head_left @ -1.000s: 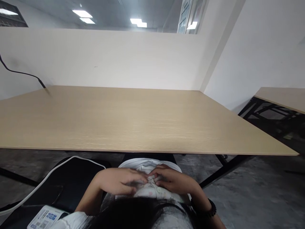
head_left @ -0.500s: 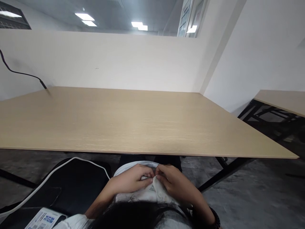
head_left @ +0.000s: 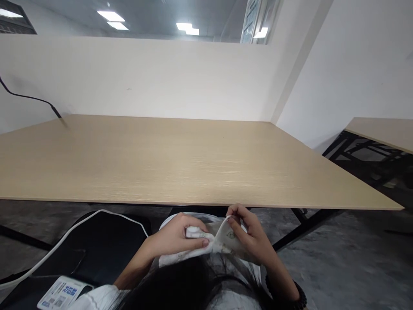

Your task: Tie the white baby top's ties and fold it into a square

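At my lap, below the table's front edge, both hands hold the front of a white patterned shirt (head_left: pixel 235 242). My left hand (head_left: pixel 172 237) is closed around a bunched fold of it, thumb lying along the cloth. Between thumb and fingers, my right hand (head_left: pixel 251 237) pinches a shirt edge and lifts it into a raised peak. The cloth opens in a V between the two hands. Whether a button sits under the fingers cannot be made out. Dark hair covers the lower part of the shirt.
Ahead spreads a wooden table (head_left: pixel 180 159), with a black cable (head_left: pixel 35 99) at its far left. A black chair (head_left: pixel 106 241) stands at left, bearing a white cord (head_left: pixel 69 232) and a printed card (head_left: pixel 63 292). Another table (head_left: pixel 383 129) is at right.
My hands have moved apart from their meeting point. The right one rose toward the table edge, pulling the shirt edge up and outward. The left one now clutches more cloth.
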`<action>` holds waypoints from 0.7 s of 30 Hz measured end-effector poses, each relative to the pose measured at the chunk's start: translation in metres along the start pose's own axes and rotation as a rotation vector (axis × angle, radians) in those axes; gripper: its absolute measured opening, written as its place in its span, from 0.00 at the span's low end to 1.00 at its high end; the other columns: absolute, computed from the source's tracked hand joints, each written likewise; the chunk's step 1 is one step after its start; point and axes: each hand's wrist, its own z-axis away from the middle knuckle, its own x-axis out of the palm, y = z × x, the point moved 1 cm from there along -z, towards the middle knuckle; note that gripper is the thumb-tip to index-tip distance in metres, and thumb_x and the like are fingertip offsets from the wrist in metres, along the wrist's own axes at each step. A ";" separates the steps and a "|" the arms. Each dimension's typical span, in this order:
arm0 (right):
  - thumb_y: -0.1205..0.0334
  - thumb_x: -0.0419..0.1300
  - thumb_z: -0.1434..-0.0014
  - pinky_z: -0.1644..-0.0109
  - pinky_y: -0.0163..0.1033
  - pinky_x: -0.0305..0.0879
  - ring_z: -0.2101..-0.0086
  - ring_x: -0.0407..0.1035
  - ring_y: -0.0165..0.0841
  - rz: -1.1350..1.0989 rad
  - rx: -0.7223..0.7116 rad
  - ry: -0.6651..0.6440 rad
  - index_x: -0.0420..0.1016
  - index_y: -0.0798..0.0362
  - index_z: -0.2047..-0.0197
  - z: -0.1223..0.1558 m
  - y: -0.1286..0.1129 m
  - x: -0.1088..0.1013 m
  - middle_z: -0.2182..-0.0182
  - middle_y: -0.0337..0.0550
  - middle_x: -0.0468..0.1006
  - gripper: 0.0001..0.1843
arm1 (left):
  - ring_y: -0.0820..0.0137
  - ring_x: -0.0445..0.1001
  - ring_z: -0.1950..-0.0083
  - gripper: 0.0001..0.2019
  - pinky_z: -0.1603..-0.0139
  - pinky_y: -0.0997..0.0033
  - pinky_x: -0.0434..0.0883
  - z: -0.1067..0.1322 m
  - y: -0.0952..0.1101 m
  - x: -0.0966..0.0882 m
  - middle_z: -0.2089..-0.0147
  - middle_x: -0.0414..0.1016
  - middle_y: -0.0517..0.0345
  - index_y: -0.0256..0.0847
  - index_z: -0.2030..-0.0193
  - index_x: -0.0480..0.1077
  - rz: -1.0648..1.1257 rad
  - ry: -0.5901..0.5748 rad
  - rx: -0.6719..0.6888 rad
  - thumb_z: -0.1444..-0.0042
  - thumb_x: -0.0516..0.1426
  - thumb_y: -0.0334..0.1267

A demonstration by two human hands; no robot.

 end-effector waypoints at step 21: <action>0.55 0.65 0.37 0.63 0.37 0.59 0.68 0.66 0.31 0.008 -0.172 -0.248 0.75 0.51 0.68 0.001 -0.008 0.012 0.72 0.38 0.73 0.10 | 0.64 0.79 0.52 0.12 0.48 0.69 0.71 -0.005 -0.002 0.017 0.54 0.83 0.55 0.41 0.55 0.80 0.181 0.071 -0.033 0.38 0.60 0.44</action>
